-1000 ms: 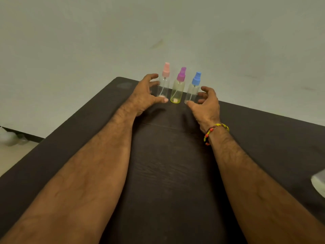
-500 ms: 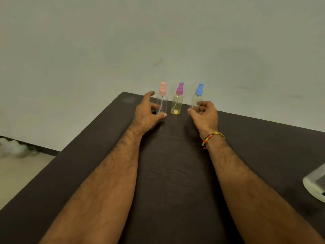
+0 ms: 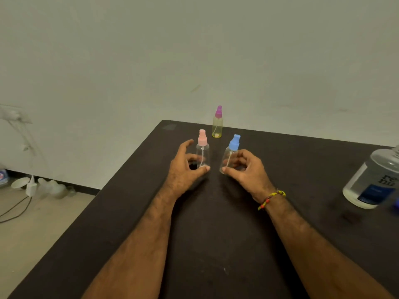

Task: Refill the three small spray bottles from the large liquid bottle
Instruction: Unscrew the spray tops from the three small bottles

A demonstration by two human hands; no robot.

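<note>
1. The pink-capped spray bottle (image 3: 203, 153) is gripped low on its clear body by the left hand (image 3: 184, 173), thumb in front and fingers (image 3: 195, 158) curled behind; it stands upright on the desk (image 3: 216, 234).
2. The blue-capped spray bottle (image 3: 230, 155) is pinched likewise by the right hand (image 3: 248, 171) and is tilted slightly.
3. The purple-capped spray bottle (image 3: 217, 124) stands untouched near the desk's far edge, well apart from both hands.
4. Both held bottles appear empty; the purple-capped one is yellow-tinted, and its fill cannot be told.
5. The large liquid bottle (image 3: 373, 180), at the right edge of the view, holds clear liquid.
6. The small bottles are judged light, thin-walled, smooth and easily tipped; a grip at mid-body is advised, with the cap taken separately for unscrewing.
</note>
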